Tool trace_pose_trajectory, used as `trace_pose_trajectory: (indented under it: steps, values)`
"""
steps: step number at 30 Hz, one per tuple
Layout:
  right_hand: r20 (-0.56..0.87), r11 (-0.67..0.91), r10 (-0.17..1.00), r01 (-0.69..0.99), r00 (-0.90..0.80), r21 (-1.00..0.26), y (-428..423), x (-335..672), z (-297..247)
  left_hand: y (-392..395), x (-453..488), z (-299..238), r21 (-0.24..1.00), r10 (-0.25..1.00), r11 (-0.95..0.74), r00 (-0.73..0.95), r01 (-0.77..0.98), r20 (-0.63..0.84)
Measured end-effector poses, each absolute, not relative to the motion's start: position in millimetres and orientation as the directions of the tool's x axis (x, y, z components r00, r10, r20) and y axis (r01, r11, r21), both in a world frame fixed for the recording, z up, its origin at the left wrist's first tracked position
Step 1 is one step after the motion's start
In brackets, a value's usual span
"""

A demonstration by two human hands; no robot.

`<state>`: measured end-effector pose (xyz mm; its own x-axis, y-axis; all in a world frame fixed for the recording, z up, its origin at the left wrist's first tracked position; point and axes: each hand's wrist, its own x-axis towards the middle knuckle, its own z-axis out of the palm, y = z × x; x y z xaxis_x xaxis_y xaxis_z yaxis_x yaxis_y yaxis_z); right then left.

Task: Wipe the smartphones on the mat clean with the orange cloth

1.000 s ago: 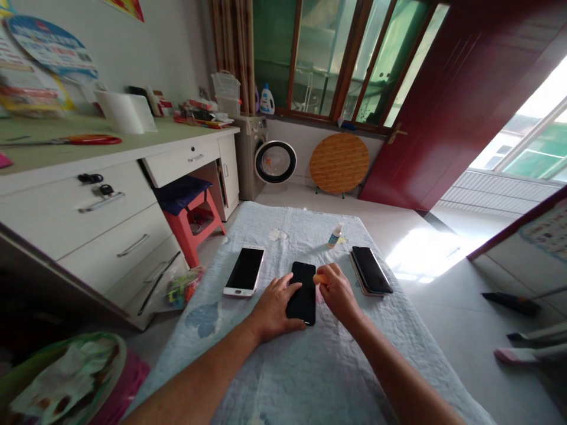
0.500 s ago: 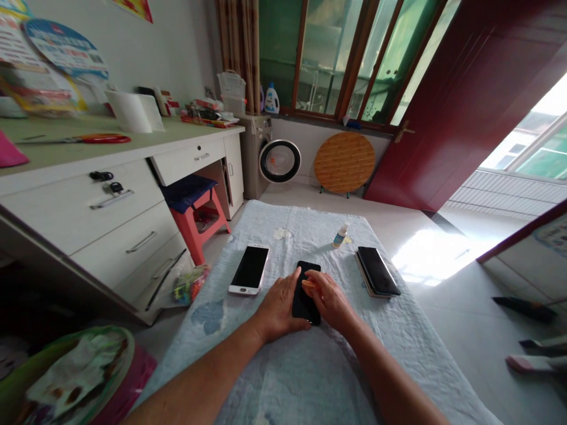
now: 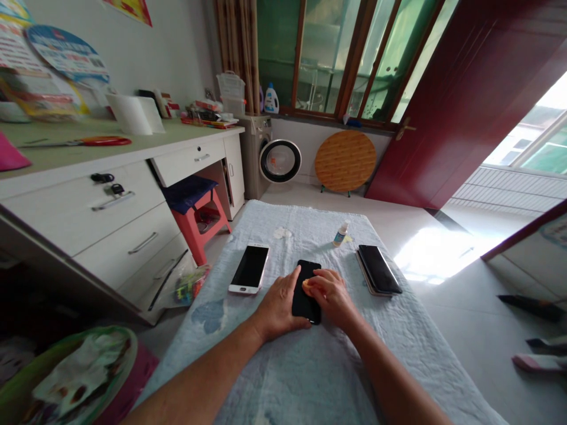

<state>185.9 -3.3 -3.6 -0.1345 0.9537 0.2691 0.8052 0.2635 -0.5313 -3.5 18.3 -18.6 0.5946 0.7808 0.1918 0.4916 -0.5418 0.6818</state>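
A black smartphone [image 3: 305, 301] lies flat on the light-blue cloth in front of me. My left hand [image 3: 277, 304] grips its left side, index finger near the top and thumb at the bottom edge. Pinched in the fingers of my right hand [image 3: 330, 292] is a small orange wiping pad [image 3: 306, 287], pressed on the phone's screen; whether it is cloth or sponge I cannot tell. To the left lies a white phone [image 3: 250, 268] with a dark screen. On the right, another dark phone [image 3: 377, 268] rests on a flat, pale-edged item. A small spray bottle [image 3: 341, 235] stands beyond my right hand.
The light-blue cloth [image 3: 305, 378] covers the surface under the phones. On the left are a white desk [image 3: 119, 224], a red stool [image 3: 199, 227] and a bin [image 3: 133, 348] with rubbish. A washing machine [image 3: 253, 159] with its door open and a round wooden tabletop [image 3: 346, 160] stand behind.
My right hand has shifted slightly, its fingers sliding a little right with the orange pad on the screen. My left hand and the phone stay in place.
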Motion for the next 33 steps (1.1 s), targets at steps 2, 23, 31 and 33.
trace_pose_trajectory:
  steps: [2, 23, 31, 33]
  values:
    - [0.276, 0.314, 0.942, 0.795, -0.192, -0.519, -5.9, 184.7, 0.4, 18.1, -3.7, -18.4, 0.681, 0.78, -0.543, 0.596, 0.492, 0.191]
    - [0.323, 0.192, 0.946, 0.809, -0.002, -0.556, 12.2, 194.8, -10.2, 14.6, -2.9, -2.5, 0.63, 0.78, -0.544, 0.611, 0.554, 0.136]
    - [0.163, 0.262, 0.964, 0.839, -0.209, -0.477, -2.4, 194.6, 9.6, 13.7, -4.0, -0.1, 0.622, 0.796, -0.524, 0.593, 0.582, 0.116]
    - [0.091, 0.281, 0.958, 0.829, -0.272, -0.484, -7.7, 196.1, 17.5, 13.1, -3.8, -0.1, 0.606, 0.797, -0.526, 0.595, 0.596, 0.106]
